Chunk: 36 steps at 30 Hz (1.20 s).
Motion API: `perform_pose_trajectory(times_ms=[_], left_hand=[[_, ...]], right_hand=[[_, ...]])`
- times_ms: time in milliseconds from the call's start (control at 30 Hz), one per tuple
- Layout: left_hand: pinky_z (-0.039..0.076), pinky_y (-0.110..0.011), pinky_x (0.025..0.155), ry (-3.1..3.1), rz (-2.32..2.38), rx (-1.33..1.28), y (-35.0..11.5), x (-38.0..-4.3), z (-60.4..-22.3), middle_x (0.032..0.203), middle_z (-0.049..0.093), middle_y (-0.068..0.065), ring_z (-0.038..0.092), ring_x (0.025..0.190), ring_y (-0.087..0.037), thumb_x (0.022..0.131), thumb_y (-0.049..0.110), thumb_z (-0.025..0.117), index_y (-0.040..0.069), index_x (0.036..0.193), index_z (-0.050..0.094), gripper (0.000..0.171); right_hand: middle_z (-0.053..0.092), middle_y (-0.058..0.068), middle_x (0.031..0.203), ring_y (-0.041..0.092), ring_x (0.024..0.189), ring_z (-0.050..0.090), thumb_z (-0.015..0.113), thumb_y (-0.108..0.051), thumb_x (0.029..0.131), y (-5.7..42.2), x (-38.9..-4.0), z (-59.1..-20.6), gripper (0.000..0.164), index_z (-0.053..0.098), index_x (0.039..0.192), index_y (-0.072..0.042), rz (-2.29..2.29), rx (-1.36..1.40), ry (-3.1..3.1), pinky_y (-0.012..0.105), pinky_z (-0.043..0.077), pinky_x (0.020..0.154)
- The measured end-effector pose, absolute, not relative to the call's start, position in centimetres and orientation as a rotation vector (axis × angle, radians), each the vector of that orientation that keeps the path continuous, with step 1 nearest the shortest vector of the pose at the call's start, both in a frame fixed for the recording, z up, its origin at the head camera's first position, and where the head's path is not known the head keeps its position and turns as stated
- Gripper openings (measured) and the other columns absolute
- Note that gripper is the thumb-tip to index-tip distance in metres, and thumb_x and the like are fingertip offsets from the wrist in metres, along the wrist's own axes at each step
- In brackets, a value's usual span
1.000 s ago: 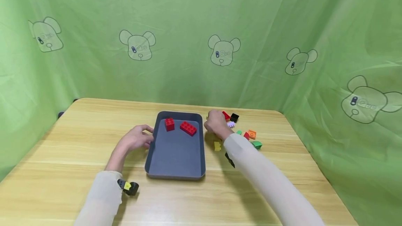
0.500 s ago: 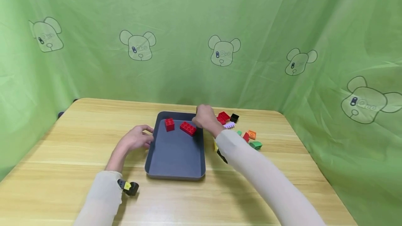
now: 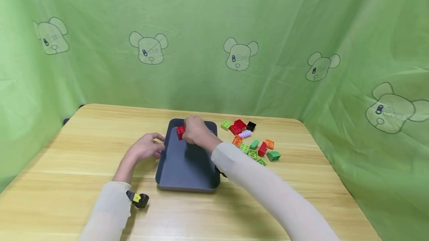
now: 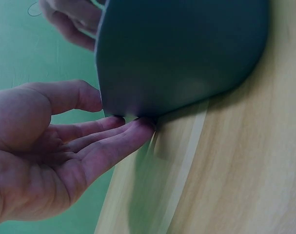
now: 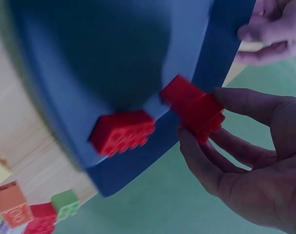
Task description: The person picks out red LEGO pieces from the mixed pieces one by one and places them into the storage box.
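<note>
A dark grey tray (image 3: pixel 187 189) lies on the table with red toy building bricks at its far end. My left hand (image 3: pixel 147 148) is at the tray's left side; in the left wrist view, its thumb and extended fingers (image 4: pixel 108 156) touch the outer wall near the bottom. Over the far part of the tray, my right hand (image 3: pixel 197 133) pinches a red brick (image 5: pixel 208 126) between thumb and fingers. More red shows directly behind it in the right wrist view, and I cannot tell whether that is a separate brick. A longer red brick (image 5: pixel 123 132) lies in the tray nearby.
Right of the tray lie several loose bricks: a lime one (image 3: pixel 225 125), red ones (image 3: pixel 237 126), a black one (image 3: pixel 250 126), a lilac one (image 3: pixel 245 134), an orange one (image 3: pixel 269 144) and a dark green one (image 3: pixel 273 156). A green curtain (image 3: pixel 201 84) hangs behind the table.
My right hand has moved left from the loose bricks, across the tray's right rim, to the red bricks inside. The lime brick and other loose bricks are uncovered. My left hand has stayed put.
</note>
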<state>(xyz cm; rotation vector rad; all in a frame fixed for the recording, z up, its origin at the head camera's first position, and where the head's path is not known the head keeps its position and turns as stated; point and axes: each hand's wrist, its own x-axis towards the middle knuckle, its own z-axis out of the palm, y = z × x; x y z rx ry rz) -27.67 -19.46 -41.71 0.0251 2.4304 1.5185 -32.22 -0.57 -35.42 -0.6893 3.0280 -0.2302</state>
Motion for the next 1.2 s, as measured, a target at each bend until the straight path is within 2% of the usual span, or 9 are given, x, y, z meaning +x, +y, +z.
perform_pose_trajectory(times_ms=[167, 300, 633, 900, 1200], left_hand=[[0.063, -0.037, 0.081, 2.422, 1.536, 0.039, -19.4, -27.7, -41.8, 0.117, 0.069, -0.032, 0.075, 0.087, -0.026, 0.094, 0.004, 0.058, -0.012, 0.135, 0.049, 0.045], [0.063, -0.037, 0.08, 2.425, 1.531, 0.054, -19.5, -27.7, -41.7, 0.116, 0.069, -0.032, 0.075, 0.087, -0.026, 0.094, 0.004, 0.057, -0.013, 0.135, 0.049, 0.044], [0.063, -0.037, 0.08, 2.444, 1.51, 0.066, -19.5, -27.7, -41.7, 0.117, 0.069, -0.033, 0.074, 0.086, -0.024, 0.094, 0.005, 0.057, -0.012, 0.134, 0.05, 0.044], [0.062, -0.038, 0.081, 2.463, 1.478, 0.066, -19.6, -27.6, -41.5, 0.12, 0.067, -0.033, 0.074, 0.088, -0.025, 0.094, 0.005, 0.057, -0.012, 0.135, 0.05, 0.044], [0.062, -0.037, 0.08, 2.453, 1.49, 0.061, -19.5, -27.6, -41.6, 0.119, 0.068, -0.033, 0.074, 0.086, -0.025, 0.094, 0.005, 0.057, -0.012, 0.134, 0.05, 0.044]], right_hand=[[0.066, 0.006, 0.083, 0.021, 0.077, 0.06, 0.069, -0.011, 0.082, -2.4, -31.4, -35.9, 0.006, 0.065, 0.086, -0.009, -0.211, -0.734, 3.002, 0.03, 0.052, 0.067], [0.069, 0.006, 0.09, 0.02, 0.079, 0.062, 0.071, -0.01, 0.083, -3.5, -30.7, -36.6, 0.018, 0.07, 0.1, -0.006, -0.215, -0.722, 2.96, 0.027, 0.052, 0.064], [0.068, 0.008, 0.104, 0.019, 0.084, 0.06, 0.073, -0.013, 0.087, -4.7, -29.7, -38.2, 0.033, 0.068, 0.118, -0.007, -0.174, -0.624, 2.9, 0.023, 0.05, 0.059], [0.069, 0.01, 0.112, 0.018, 0.083, 0.061, 0.073, -0.014, 0.09, -5.1, -29.4, -38.7, 0.037, 0.066, 0.125, -0.007, -0.212, -0.563, 2.862, 0.019, 0.051, 0.055], [0.067, 0.009, 0.11, 0.017, 0.077, 0.062, 0.073, -0.014, 0.091, -5.1, -29.4, -39.0, 0.038, 0.065, 0.128, -0.009, -0.235, -0.477, 2.841, 0.019, 0.051, 0.052]])
